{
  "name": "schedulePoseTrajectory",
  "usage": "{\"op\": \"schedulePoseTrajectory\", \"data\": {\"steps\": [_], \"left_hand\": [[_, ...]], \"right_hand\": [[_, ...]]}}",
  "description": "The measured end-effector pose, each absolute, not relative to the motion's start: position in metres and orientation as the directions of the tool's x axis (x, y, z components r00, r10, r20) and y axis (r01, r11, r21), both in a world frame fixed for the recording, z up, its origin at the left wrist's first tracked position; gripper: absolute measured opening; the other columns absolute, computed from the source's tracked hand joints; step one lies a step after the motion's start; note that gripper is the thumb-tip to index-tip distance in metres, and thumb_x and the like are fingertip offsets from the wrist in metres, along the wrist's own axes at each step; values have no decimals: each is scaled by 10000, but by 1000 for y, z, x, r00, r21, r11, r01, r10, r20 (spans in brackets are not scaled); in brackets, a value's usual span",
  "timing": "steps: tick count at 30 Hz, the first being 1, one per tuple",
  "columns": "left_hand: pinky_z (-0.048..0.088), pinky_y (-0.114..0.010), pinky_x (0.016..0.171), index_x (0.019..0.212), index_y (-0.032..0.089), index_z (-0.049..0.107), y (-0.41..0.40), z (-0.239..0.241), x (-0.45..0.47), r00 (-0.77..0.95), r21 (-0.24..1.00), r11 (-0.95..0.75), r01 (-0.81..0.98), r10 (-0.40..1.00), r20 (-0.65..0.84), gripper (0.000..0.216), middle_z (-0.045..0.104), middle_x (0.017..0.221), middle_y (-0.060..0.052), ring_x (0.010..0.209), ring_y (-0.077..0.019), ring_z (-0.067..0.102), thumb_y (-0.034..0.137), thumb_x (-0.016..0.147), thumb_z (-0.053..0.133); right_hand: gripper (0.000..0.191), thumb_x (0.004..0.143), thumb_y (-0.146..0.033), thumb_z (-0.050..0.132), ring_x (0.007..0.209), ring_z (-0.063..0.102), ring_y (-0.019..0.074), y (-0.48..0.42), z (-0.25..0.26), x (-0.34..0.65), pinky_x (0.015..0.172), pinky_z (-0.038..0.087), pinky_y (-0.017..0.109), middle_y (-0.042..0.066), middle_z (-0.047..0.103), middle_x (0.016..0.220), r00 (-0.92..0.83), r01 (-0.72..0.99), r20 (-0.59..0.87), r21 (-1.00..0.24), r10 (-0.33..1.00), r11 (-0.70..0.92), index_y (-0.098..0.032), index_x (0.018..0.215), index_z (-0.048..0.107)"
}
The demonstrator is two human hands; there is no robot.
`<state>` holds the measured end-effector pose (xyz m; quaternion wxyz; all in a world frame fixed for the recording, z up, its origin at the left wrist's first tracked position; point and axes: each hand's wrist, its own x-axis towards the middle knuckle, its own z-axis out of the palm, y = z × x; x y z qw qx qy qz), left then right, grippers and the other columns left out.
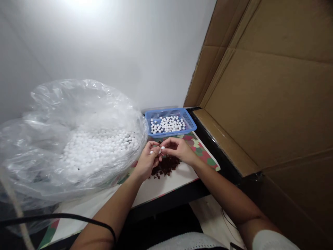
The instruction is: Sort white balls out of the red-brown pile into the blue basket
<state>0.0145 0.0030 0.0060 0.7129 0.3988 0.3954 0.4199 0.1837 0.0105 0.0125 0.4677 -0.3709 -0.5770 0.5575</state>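
Note:
My left hand (pixel 148 159) and my right hand (pixel 178 149) meet over the table in front of me, fingers curled. The left hand holds small white beads (pixel 151 152) in its fingers. The right hand pinches one white bead (pixel 162 148) at its fingertips, touching the left hand. Under both hands lies a pile of small dark reddish-brown pieces (pixel 166 166) on a white sheet. A blue plastic basket (pixel 191 122) with several white beads stands just behind the hands.
A large clear plastic bag (pixel 65 114) full of white beads fills the left of the table. Big brown cardboard sheets (pixel 265 86) lean at the right. The table has a patterned cloth (pixel 205 152) and a dark edge. A black cable (pixel 65 218) crosses bottom left.

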Motion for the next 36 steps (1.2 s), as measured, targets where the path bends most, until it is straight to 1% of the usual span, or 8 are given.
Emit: {"op": "schedulePoseTrajectory", "data": {"steps": [5, 9, 11, 14, 19, 25, 30, 36], "left_hand": [[179, -147, 376, 821, 128, 614, 5, 3, 13, 304, 865, 379, -329, 909, -283, 358, 576, 707, -20, 477, -19, 394, 469, 754, 699], [217, -148, 398, 936, 105, 686, 7, -1, 11, 322, 822, 447, -353, 883, -342, 308, 608, 789, -65, 615, -62, 512, 352, 755, 715], [242, -150, 420, 1008, 102, 681, 7, -2, 11, 363, 810, 472, -348, 864, -348, 320, 634, 822, -83, 647, -72, 522, 283, 748, 720], [256, -154, 443, 1041, 124, 643, 4, 0, 13, 404, 809, 473, -348, 855, -326, 360, 662, 866, -86, 632, -62, 498, 265, 728, 751], [251, -165, 445, 792, 144, 562, 2, -4, 15, 404, 827, 458, -326, 858, -316, 338, 677, 863, -81, 556, -39, 441, 420, 729, 747], [319, -158, 499, 929, 140, 656, 4, -11, 15, 413, 809, 477, -343, 850, -326, 353, 629, 791, -32, 584, -39, 471, 398, 715, 766], [331, -165, 523, 883, 136, 663, 4, -9, 14, 414, 823, 457, -337, 857, -306, 320, 649, 804, -40, 586, -40, 467, 383, 710, 772], [318, -161, 502, 812, 125, 646, 2, -7, 16, 422, 830, 444, -336, 859, -289, 332, 638, 777, -41, 586, -43, 458, 401, 689, 783]], "right_hand": [[291, 732, -208, 616, 758, 619, 130, 22, 12, 223, 603, 477, 237, 27, 652, 964, -149, -146, 47, -989, 988, 26, -219, 1010, 532], [268, 765, -236, 608, 643, 533, 116, 15, -9, 250, 549, 400, 237, 25, 634, 884, -202, 312, -57, -950, 978, 9, -188, 1027, 635], [194, 784, -241, 627, 670, 532, 136, 8, -20, 254, 611, 402, 264, 26, 632, 816, -221, 541, -12, -834, 975, 113, -174, 956, 686], [81, 806, -197, 626, 747, 565, 169, 0, -29, 253, 692, 405, 293, 41, 646, 790, -253, 683, 97, -687, 962, 249, -166, 812, 701], [110, 834, -241, 620, 692, 584, 164, -2, -22, 239, 659, 422, 285, 29, 674, 747, -119, 593, 204, -770, 972, 234, -177, 768, 680], [189, 827, -358, 644, 660, 598, 156, -5, -2, 194, 601, 446, 260, 38, 710, 797, 28, 218, 244, -948, 969, 233, -192, 876, 720], [156, 821, -311, 645, 504, 454, 109, -10, 0, 178, 499, 353, 236, -9, 623, 614, 21, 310, 258, -920, 966, 239, -199, 876, 738], [166, 827, -324, 645, 519, 464, 112, -11, -4, 176, 520, 373, 233, -7, 631, 628, 19, 313, 282, -913, 959, 263, -205, 889, 742]]}}
